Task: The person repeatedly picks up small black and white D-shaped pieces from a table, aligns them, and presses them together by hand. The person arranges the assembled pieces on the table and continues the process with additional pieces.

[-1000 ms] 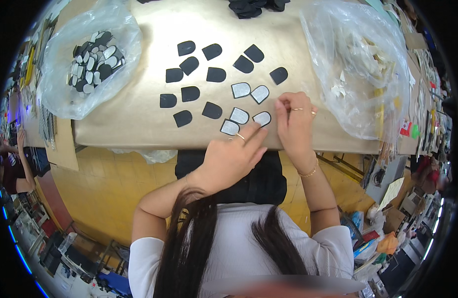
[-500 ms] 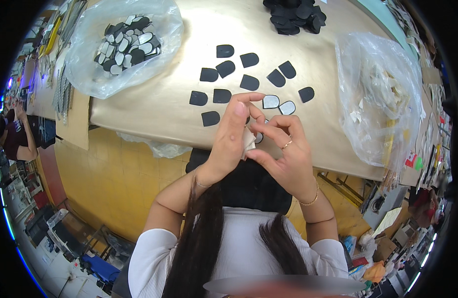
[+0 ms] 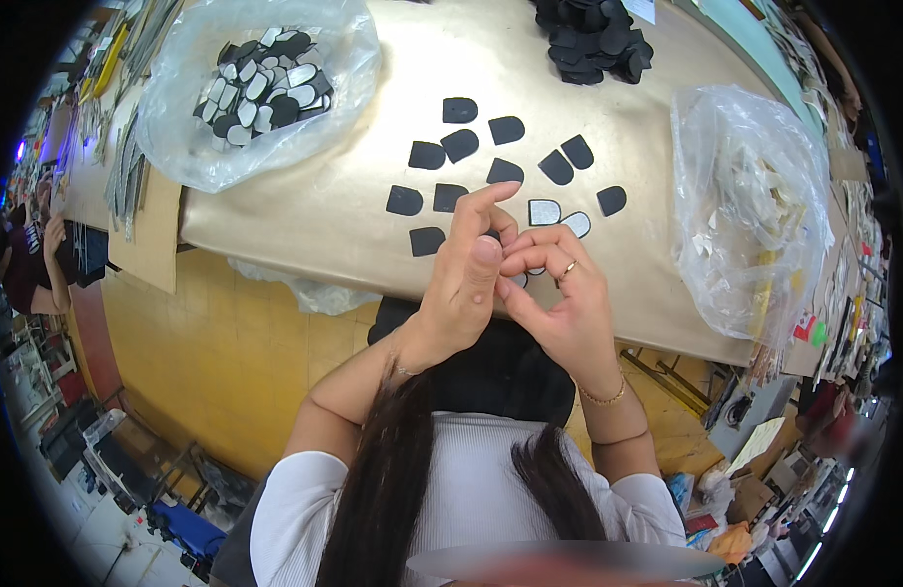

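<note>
Close together over the table's near edge, my two hands meet at the fingertips. My left hand (image 3: 468, 279) has its thumb raised and its index finger stretched out; the other fingers curl inward, and what they hold is hidden. The thumb and fingers of my right hand (image 3: 567, 293) are pinched against the left fingers, on something too small or covered to name. Just beyond my hands lie several black arch-shaped pads (image 3: 427, 155), spread over the table. Beside my right fingers, one silver-faced pad (image 3: 544, 212) and another (image 3: 576, 224) lie face up; more are partly covered by my hands.
A clear plastic bag (image 3: 167, 127) at the left holds many black and silver pads (image 3: 265, 88). At the far side lies a heap of black pieces (image 3: 593, 44). Another clear bag (image 3: 701, 225) with pale scraps stands on the right. A person (image 3: 45, 259) sits far left.
My right fingers have moved up against my left fingertips. The crumpled white paper seen between my hands before is now out of sight. The table has shifted slightly in view.
</note>
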`<state>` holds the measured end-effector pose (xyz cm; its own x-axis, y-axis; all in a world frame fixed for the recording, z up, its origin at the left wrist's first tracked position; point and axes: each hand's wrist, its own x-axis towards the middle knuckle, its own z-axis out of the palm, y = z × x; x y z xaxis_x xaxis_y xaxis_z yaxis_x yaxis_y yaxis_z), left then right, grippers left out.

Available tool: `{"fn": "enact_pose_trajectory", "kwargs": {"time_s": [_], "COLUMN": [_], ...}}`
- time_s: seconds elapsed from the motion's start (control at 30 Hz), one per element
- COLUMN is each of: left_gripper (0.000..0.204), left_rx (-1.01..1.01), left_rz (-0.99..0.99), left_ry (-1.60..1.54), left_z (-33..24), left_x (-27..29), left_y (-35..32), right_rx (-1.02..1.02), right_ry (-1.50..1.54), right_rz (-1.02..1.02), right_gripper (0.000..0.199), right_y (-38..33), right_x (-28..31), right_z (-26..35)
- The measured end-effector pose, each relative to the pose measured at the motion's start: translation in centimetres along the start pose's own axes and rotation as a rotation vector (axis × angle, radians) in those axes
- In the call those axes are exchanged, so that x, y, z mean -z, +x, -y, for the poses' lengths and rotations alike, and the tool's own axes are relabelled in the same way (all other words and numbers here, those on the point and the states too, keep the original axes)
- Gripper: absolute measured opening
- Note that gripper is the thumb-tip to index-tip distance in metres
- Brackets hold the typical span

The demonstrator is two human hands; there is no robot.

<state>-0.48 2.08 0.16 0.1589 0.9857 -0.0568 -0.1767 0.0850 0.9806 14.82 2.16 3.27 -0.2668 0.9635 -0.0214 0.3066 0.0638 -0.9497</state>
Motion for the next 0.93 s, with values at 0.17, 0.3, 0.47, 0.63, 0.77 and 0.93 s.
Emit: {"fn": "enact_pose_trajectory", "kwargs": {"time_s": [0.17,0.3,0.47,0.63,0.77,0.93], "left_gripper": [0.067,0.030,0.025,0.025,0.025,0.025], "left_rx": [0.141,0.293,0.199,0.061,0.041,0.026], "left_rz": [0.039,0.133,0.028,-0.041,-0.008,0.011], "left_ry": [-0.106,-0.178,-0.062,-0.069,-0.008,0.073], "left_z": [-0.7,-2.0,-1.7,-1.8,-2.6,-3.0], "left_x": [0.4,1.9,1.5,0.9,0.8,0.9], "left_y": [0.6,-0.1,-0.9,-1.4,-1.8,-2.0], "right_rx": [-0.001,-0.041,0.208,0.525,0.632,0.687], "right_ry": [0.177,0.140,-0.124,-0.335,-0.379,-0.293], "right_rz": [-0.024,-0.020,-0.191,-0.277,-0.264,-0.301], "right_gripper": [0.011,0.011,0.021,0.036,0.043,0.043], "right_y": [0.9,1.2,0.7,0.2,0.0,0.2], "right_x": [1.3,2.8,1.8,0.8,1.3,0.7], "right_z": [-1.0,-0.9,-0.3,-0.9,-1.6,-2.2]}}
